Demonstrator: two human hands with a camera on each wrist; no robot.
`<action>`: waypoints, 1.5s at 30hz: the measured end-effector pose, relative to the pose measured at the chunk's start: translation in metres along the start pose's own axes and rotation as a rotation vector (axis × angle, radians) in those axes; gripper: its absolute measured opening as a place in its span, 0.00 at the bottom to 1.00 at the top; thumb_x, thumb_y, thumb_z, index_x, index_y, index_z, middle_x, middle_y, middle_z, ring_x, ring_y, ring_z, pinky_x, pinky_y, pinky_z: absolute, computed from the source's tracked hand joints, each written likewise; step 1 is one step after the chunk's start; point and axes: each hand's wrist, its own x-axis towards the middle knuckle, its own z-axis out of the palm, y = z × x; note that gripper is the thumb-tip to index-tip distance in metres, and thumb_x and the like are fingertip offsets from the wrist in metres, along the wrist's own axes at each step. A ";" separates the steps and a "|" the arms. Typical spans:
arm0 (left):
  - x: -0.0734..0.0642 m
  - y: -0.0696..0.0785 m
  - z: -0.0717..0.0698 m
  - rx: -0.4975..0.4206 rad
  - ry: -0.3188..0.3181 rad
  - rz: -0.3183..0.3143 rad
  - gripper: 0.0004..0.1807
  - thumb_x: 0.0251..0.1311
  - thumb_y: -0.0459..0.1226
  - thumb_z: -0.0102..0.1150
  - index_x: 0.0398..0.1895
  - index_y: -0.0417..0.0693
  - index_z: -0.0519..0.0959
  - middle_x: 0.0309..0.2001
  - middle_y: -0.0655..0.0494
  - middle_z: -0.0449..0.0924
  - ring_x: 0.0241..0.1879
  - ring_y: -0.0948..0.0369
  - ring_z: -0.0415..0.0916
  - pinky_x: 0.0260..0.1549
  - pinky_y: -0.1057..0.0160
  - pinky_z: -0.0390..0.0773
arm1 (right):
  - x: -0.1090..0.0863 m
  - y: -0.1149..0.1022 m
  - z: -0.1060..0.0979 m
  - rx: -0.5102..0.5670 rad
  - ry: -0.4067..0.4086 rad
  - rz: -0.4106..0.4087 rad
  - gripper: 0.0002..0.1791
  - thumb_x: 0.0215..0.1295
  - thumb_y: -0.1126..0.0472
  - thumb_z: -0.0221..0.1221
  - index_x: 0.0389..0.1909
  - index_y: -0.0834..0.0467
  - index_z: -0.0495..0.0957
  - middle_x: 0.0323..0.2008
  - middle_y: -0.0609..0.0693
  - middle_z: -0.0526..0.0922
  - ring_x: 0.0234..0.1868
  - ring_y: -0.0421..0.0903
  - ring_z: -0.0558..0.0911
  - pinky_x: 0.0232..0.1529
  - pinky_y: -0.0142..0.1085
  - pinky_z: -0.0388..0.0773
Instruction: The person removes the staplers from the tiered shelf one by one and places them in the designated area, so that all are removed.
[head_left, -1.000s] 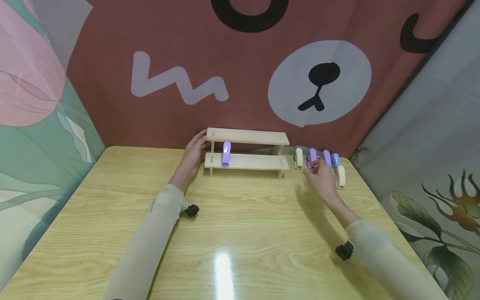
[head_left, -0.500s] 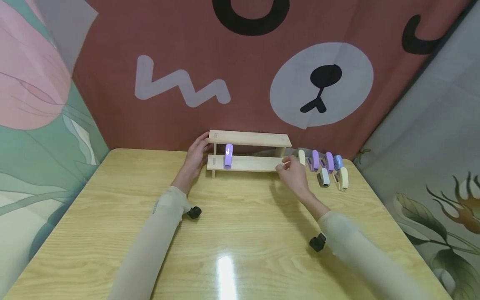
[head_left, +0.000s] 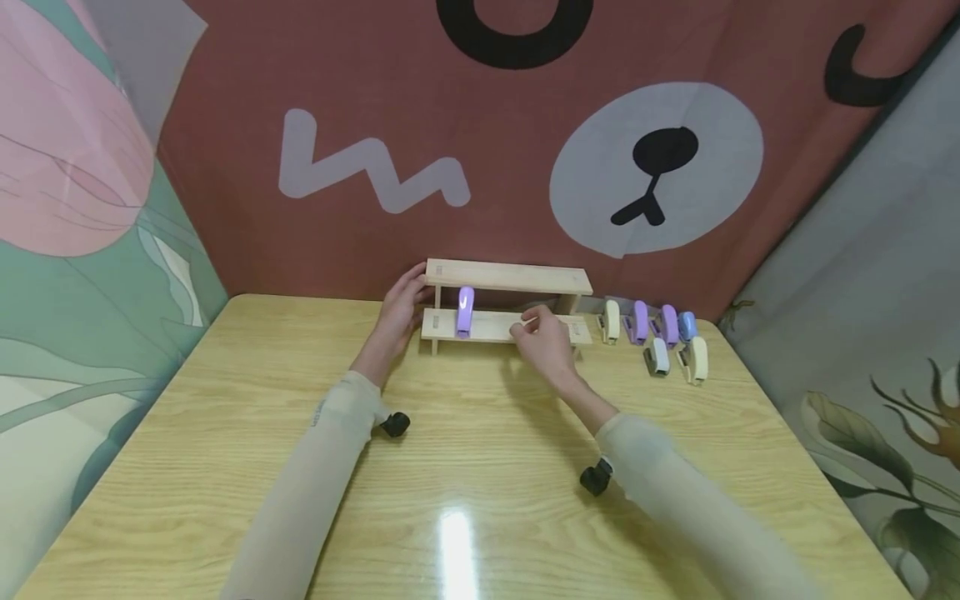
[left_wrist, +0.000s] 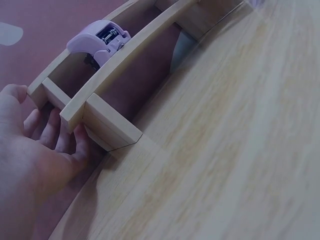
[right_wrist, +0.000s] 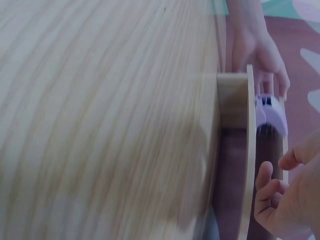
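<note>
A two-step wooden rack (head_left: 510, 275) stands at the back of the table, with one purple stapler (head_left: 465, 312) upright on its lower step, toward the left end. My left hand (head_left: 400, 310) holds the rack's left end; in the left wrist view its thumb is at the upper board's corner and its fingers (left_wrist: 50, 130) bend against the end between the boards. Over the lower step, right of the stapler, hovers my right hand (head_left: 546, 343). Its fingers are loosely bent, thumb and forefinger apart, with nothing between them in the right wrist view.
Right of the rack stand several more staplers: a cream one (head_left: 611, 322), two purple ones (head_left: 639, 322), a blue one (head_left: 686, 325), a white one (head_left: 658, 357) and another cream one (head_left: 697, 360). A brown curtain (head_left: 360, 242) hangs right behind the table (head_left: 300, 350).
My right hand has moved left from beside the stapler group to above the rack's lower step, uncovering the white stapler. My left hand stays at the rack's left end.
</note>
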 end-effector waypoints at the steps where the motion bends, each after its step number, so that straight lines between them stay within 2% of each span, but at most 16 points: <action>1: 0.000 0.000 0.000 -0.001 0.000 0.002 0.25 0.73 0.50 0.57 0.71 0.64 0.73 0.64 0.53 0.74 0.64 0.54 0.70 0.59 0.49 0.68 | 0.000 -0.003 0.004 0.007 -0.002 -0.003 0.15 0.64 0.59 0.59 0.49 0.61 0.78 0.35 0.54 0.82 0.32 0.50 0.80 0.31 0.43 0.76; 6: 0.001 0.001 0.000 0.000 0.000 0.004 0.24 0.73 0.50 0.57 0.71 0.65 0.74 0.64 0.54 0.75 0.63 0.55 0.71 0.58 0.49 0.69 | -0.003 -0.017 0.023 0.043 -0.017 -0.030 0.15 0.63 0.60 0.59 0.48 0.62 0.79 0.34 0.52 0.82 0.30 0.48 0.81 0.29 0.42 0.77; 12: -0.001 0.002 0.000 0.001 0.009 -0.008 0.25 0.74 0.49 0.56 0.72 0.63 0.72 0.65 0.53 0.74 0.64 0.54 0.70 0.60 0.49 0.68 | -0.009 -0.035 0.045 0.061 -0.057 -0.024 0.18 0.62 0.55 0.62 0.49 0.61 0.78 0.33 0.51 0.83 0.28 0.46 0.81 0.27 0.40 0.77; 22: 0.000 0.001 -0.001 0.003 0.011 -0.012 0.25 0.73 0.50 0.58 0.72 0.64 0.73 0.64 0.53 0.75 0.64 0.54 0.70 0.62 0.48 0.67 | -0.006 -0.045 0.068 -0.057 -0.061 -0.006 0.30 0.61 0.44 0.69 0.54 0.58 0.72 0.29 0.45 0.81 0.24 0.45 0.80 0.24 0.42 0.74; 26: 0.002 -0.001 -0.002 -0.003 0.006 -0.008 0.25 0.72 0.49 0.59 0.71 0.65 0.73 0.64 0.53 0.75 0.63 0.54 0.71 0.62 0.47 0.67 | -0.004 -0.043 0.073 -0.075 -0.057 -0.003 0.30 0.61 0.45 0.70 0.54 0.58 0.71 0.30 0.46 0.81 0.24 0.45 0.79 0.24 0.42 0.75; 38: 0.002 0.000 -0.001 0.010 0.009 -0.005 0.24 0.72 0.50 0.59 0.70 0.66 0.74 0.64 0.55 0.75 0.63 0.54 0.71 0.63 0.46 0.66 | -0.003 -0.043 0.075 -0.080 0.010 -0.048 0.22 0.58 0.52 0.68 0.48 0.55 0.71 0.29 0.45 0.81 0.25 0.46 0.80 0.24 0.43 0.74; 45: 0.001 0.000 0.001 -0.002 0.019 -0.012 0.24 0.72 0.49 0.59 0.70 0.64 0.74 0.64 0.53 0.75 0.63 0.54 0.71 0.60 0.48 0.69 | -0.004 -0.041 0.076 -0.097 0.043 -0.053 0.20 0.58 0.52 0.68 0.46 0.54 0.72 0.30 0.46 0.80 0.27 0.46 0.80 0.25 0.44 0.74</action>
